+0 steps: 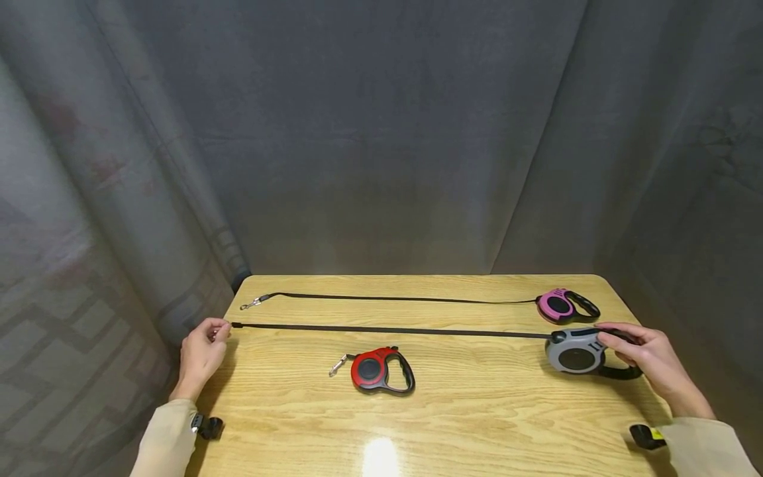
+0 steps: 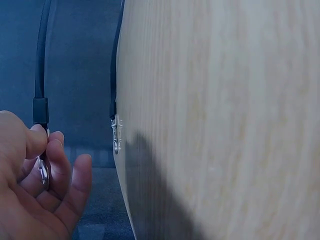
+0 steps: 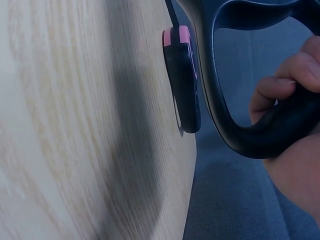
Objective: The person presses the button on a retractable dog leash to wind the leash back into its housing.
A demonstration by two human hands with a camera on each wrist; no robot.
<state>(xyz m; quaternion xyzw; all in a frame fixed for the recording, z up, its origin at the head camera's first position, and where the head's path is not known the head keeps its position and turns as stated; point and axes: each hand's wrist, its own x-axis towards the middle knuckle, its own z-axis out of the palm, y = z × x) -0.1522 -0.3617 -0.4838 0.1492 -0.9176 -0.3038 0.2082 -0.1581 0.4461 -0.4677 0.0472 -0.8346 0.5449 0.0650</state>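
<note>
Sleeves in pale beige frame the near edge of the surface [image 1: 477,411], a light wood top with strong grain and a glossy glare spot; each wrist carries a small black camera. The right hand [image 1: 646,358] wraps its fingers round the black handle of the grey leash [image 1: 575,354], a rounded plastic reel lying flat near the right edge; the left hand [image 1: 203,351] sits just off the left edge and pinches the metal clip [image 2: 44,170] at the far end of that reel's black tape [image 1: 387,329]; the left wrist view shows thumb and forefinger closed on the clip. So both grips are narrow and holding: one on the handle, one on the clip.

The tape runs taut and straight across the surface between the hands, so the step in hand looks like the pull-out at full stretch; a next move would likely call for steady tension and a firm hold on the handle while the tape is laid down or let back in, since a slipped clip could whip across the wood.

Beyond it lies the pink leash [image 1: 563,305], its tape already drawn out flat with the clip near the far left corner; the red leash [image 1: 378,370] sits near the middle, wound in, a short clip poking out; both are smooth plastic with black loop handles.
</note>
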